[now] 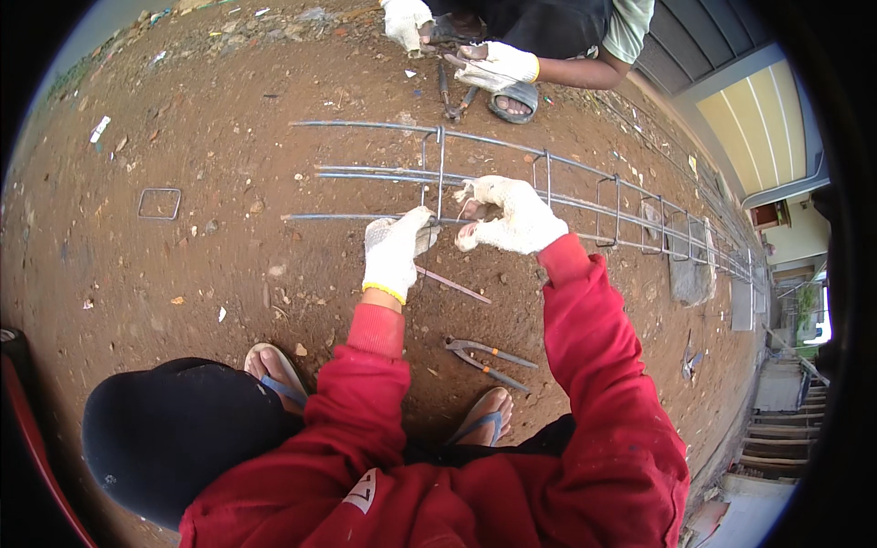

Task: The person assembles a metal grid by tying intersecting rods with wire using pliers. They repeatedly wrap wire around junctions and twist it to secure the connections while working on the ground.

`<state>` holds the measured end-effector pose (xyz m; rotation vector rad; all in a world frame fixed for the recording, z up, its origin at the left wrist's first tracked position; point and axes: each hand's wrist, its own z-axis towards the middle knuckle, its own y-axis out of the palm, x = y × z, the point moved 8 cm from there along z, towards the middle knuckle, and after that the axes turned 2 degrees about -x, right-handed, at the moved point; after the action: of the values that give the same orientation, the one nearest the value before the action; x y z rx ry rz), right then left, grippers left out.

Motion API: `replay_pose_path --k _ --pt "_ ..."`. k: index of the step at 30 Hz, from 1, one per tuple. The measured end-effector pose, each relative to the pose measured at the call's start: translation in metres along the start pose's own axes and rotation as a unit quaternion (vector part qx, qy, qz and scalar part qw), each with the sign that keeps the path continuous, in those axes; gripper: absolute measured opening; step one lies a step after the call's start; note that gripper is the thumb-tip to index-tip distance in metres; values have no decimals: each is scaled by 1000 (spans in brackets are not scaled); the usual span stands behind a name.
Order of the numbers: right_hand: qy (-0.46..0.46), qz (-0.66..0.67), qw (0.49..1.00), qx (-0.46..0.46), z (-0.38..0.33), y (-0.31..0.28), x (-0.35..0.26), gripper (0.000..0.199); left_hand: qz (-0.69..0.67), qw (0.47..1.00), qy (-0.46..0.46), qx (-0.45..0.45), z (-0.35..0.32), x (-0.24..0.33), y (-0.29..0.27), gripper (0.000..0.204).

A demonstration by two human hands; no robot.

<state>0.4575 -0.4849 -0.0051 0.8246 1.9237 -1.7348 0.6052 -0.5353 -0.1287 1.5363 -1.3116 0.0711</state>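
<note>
A long cage of steel reinforcing bars [365, 171] stretches off to the right, with several rectangular stirrups around it. My left hand [391, 254], in a white glove, is closed at the lower corner of the leftmost stirrup [442, 169], where it meets the near bar. Just to the right, my gloved right hand [521, 217] is beside the same corner, fingers curved and apart from the thumb. Nothing shows clearly between them; a thin wire could be too small to see. Below the hands, pincers [489, 359] with orange bands lie on the soil between my feet.
Across the cage, a co-worker's gloved hands [501, 66] are near another pair of pincers [452, 102]. A loose stirrup [160, 204] lies at the left. A flat reddish strip [454, 285] is beneath my hands. Blocks [690, 269] are under the cage farther right.
</note>
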Motion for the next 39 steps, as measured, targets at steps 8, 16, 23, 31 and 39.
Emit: replay_pose_path --k 8,16,23,31,39 --pt "-132 -109 971 167 -5 23 -19 23 9 999 -22 -25 1 -1 1 22" --pt "245 202 948 -30 23 35 32 22 48 998 -9 -31 0 1 -3 23" --pt "359 206 874 -256 26 61 60 44 -9 999 10 -39 1 -2 -3 17" --pt "-135 -225 921 289 -37 1 -35 41 -10 999 33 -42 1 7 3 17" --pt "-101 -259 922 272 -69 88 -15 62 37 999 4 -13 0 2 -2 21"
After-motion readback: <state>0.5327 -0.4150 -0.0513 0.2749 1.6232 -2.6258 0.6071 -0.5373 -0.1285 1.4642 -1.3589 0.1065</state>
